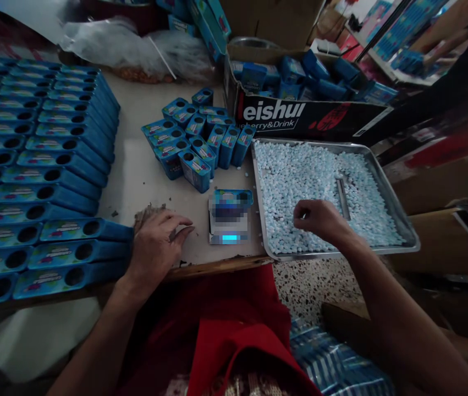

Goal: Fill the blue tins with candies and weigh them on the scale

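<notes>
Far beyond the hands a cardboard box [299, 115] of blue packs sits behind a crumpled plastic bag [135, 47], rows of blue cartons [36, 165] lie stacked on the bench [135, 176], and red cloth [234, 319] hangs below.

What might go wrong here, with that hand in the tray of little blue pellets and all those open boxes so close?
The right hand rests in the metal tray, whose near rim overhangs the table edge; a nudge might tip pellets onto the floor. Loose pellets already lie on the table beside the tray. The upright open boxes stand packed together, so a sweep of the left hand might topple several.
</notes>
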### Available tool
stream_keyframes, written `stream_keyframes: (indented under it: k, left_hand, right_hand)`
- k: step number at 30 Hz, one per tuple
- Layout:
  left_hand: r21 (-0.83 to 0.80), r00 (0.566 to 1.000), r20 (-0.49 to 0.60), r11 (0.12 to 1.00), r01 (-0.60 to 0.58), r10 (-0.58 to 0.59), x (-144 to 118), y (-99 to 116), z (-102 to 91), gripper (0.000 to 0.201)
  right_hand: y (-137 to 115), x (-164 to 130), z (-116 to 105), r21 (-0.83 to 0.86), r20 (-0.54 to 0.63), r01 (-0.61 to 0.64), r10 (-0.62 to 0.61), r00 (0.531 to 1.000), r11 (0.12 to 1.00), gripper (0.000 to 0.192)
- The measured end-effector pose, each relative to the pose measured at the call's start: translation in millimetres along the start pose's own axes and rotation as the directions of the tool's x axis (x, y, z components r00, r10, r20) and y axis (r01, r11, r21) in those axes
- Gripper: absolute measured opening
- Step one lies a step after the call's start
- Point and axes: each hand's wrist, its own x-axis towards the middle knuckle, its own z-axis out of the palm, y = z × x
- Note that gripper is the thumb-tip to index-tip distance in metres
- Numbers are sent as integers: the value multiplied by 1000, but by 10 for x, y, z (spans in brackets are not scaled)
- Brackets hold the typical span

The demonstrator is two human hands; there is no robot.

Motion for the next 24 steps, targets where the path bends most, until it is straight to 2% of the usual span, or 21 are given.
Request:
stream_keyframes:
  k: [3,5,7,9,11,14,17,20,24]
  left_hand:
    - [0,1000,5,1000,-13,13,9,21,10,14]
    - [-2,1000,6,1000,-24,24,37,33,18,14]
    - [-3,999,4,999,-45,45,67,40,21,13]
    - [2,997,6,997,-72,72,85,38,12,13]
    - [1,996,4,996,-87,87,87,25,-5,13]
    - [-13,998,3,998,-67,67,65,-12,-32,11]
    - [-14,999,12,999,-41,42,44,-55,-41,10]
    - [-26,999,14,999,-42,42,44,-80,-38,11]
    - [-21,999,16,999,-37,37,59,-91,-48,12]
  right_hand:
    - [-1,2,-47,276,-34,-28,39,999,961,4]
    - [-156,19,-101,430,-77,43,-11,997,902,13]
    - [-441,38,-183,502,-136,176,-124,983,847,17]
    - [-792,64,-265,484,-176,318,-265,948,816,14]
    - [-1112,107,-308,398,-196,440,-394,898,805,11]
    - [-1392,205,-262,250,-181,534,-503,845,808,16]
    - [-1447,286,-156,177,-143,538,-520,842,824,16]
    - [-1408,300,-126,214,-132,529,-512,849,822,13]
    - [-1220,362,-207,219,-246,470,-418,875,855,11]
